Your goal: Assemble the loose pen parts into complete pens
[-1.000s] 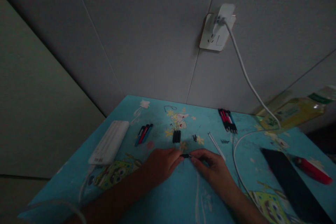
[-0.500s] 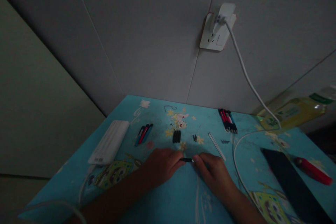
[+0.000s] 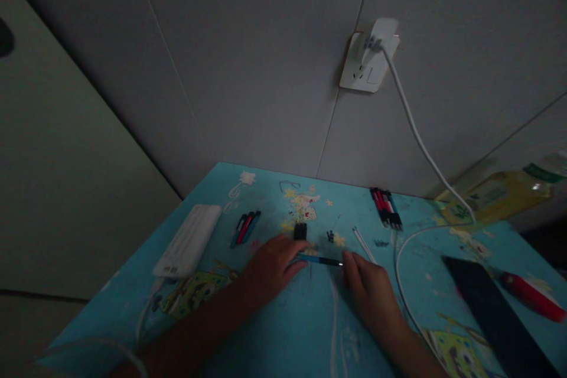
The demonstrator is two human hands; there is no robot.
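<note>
A blue pen [image 3: 319, 260] with a black grip lies level between my hands. My left hand [image 3: 275, 263] pinches its blue end, and my right hand [image 3: 364, 284] closes on the silver tip at the other end. Just beyond my left fingers sit short black pen grips [image 3: 300, 231], side by side. Small dark pieces [image 3: 330, 236] lie past the pen. White refills [image 3: 364, 244] rest beyond my right hand, with tiny springs [image 3: 381, 243] beside them. To the left are several blue, red and black pen barrels [image 3: 245, 229].
Several pens [image 3: 386, 208] lie in a row near the wall. A white power strip [image 3: 188, 241] stands at left. At right are a dark flat strip [image 3: 491, 307], a red-handled tool [image 3: 531, 296] and a bottle of yellow liquid [image 3: 500, 192]. A white cable [image 3: 410, 112] hangs from the wall socket [image 3: 364, 74].
My hands have moved apart along the pen, so its blue barrel now shows beside the black grip. My left hand has shifted slightly and now partly covers the black grips behind it.
</note>
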